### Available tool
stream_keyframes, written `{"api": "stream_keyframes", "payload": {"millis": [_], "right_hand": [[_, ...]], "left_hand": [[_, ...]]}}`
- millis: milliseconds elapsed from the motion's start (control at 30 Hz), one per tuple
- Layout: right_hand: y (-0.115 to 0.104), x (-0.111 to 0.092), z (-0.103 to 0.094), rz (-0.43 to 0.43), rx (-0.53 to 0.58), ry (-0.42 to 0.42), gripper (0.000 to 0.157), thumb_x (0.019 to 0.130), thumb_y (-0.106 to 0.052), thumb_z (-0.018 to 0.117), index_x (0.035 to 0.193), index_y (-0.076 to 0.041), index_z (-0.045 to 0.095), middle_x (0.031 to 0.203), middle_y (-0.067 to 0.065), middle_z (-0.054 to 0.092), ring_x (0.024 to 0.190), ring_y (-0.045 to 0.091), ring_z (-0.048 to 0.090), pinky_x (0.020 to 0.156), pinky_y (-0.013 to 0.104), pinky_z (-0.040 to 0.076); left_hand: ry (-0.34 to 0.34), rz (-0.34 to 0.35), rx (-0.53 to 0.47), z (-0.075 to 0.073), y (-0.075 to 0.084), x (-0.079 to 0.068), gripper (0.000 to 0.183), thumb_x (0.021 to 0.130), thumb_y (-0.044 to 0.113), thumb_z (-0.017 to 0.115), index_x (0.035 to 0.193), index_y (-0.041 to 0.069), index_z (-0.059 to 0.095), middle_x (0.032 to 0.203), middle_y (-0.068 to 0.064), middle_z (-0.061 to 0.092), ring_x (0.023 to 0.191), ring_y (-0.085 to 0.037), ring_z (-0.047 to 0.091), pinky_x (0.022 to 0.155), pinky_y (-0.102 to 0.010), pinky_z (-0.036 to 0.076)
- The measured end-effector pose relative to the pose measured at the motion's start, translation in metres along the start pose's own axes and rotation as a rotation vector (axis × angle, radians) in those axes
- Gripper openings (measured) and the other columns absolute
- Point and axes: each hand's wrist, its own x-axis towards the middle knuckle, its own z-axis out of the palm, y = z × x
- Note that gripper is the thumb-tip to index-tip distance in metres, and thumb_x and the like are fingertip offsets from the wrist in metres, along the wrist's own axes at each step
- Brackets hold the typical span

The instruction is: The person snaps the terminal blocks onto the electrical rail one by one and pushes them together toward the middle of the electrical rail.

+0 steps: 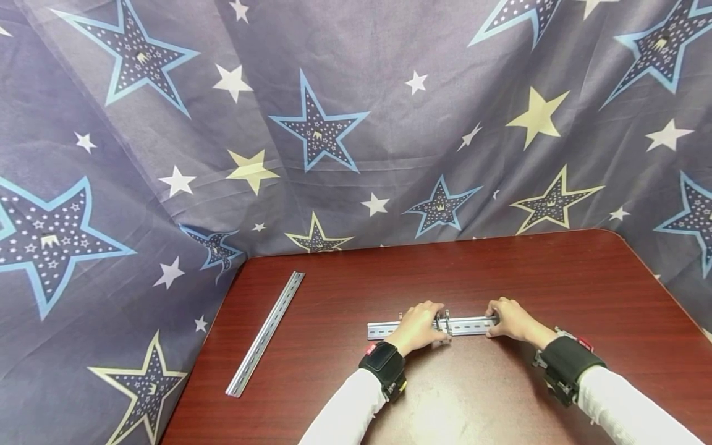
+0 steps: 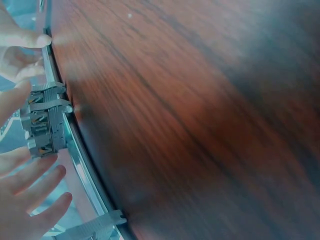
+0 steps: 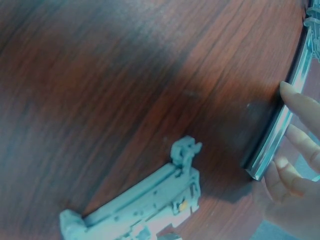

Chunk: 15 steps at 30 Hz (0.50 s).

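Note:
A slotted metal DIN rail (image 1: 470, 326) lies crosswise on the table. Several grey terminal blocks (image 2: 45, 117) sit side by side on it, and my left hand (image 1: 418, 326) holds this group between thumb and fingers. Another grey clip-on block (image 2: 95, 227) is on the rail to the left of that hand, mostly cut off by the left wrist view. At the rail's right end, my right hand (image 1: 513, 320) grips it with the thumb on the near edge. A separate grey terminal block (image 3: 145, 200) shows in the right wrist view; what it rests on cannot be told.
A second slotted rail (image 1: 266, 334) lies slanted on the left of the reddish-brown wooden table (image 1: 334, 290). Behind the table hangs a grey star-patterned cloth (image 1: 384, 142). Both wrists wear black straps with camera hardware.

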Motion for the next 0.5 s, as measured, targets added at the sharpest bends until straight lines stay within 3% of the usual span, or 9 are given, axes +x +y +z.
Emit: {"api": "stream_keyframes", "payload": {"millis": [200,500], "right_hand": [[0.0014,0.0001,0.0003,-0.005,-0.007,0.000,0.032,0.054,-0.017,0.078,0.075,-0.004,0.057,0.074,0.006,0.051,0.069,0.021,0.048,0.063,0.037,0.038],[0.0009,0.0000,0.0000,-0.010,-0.001,0.004,0.032,0.054,-0.016,0.078,0.075,-0.004,0.057,0.073,0.005,0.051,0.069,0.020,0.047,0.063,0.035,0.037]], "left_hand": [[-0.015,0.006,0.026,0.0026,0.0043,0.0054,0.066,0.068,0.042,0.071,0.122,0.009,0.051,0.112,-0.003,0.057,0.102,-0.018,0.053,0.086,-0.029,0.040],[-0.014,0.032,0.041,0.0019,0.0093,0.0087,0.058,0.068,0.037,0.071,0.116,0.010,0.056,0.109,-0.002,0.060,0.099,-0.016,0.054,0.082,-0.026,0.040]]}}
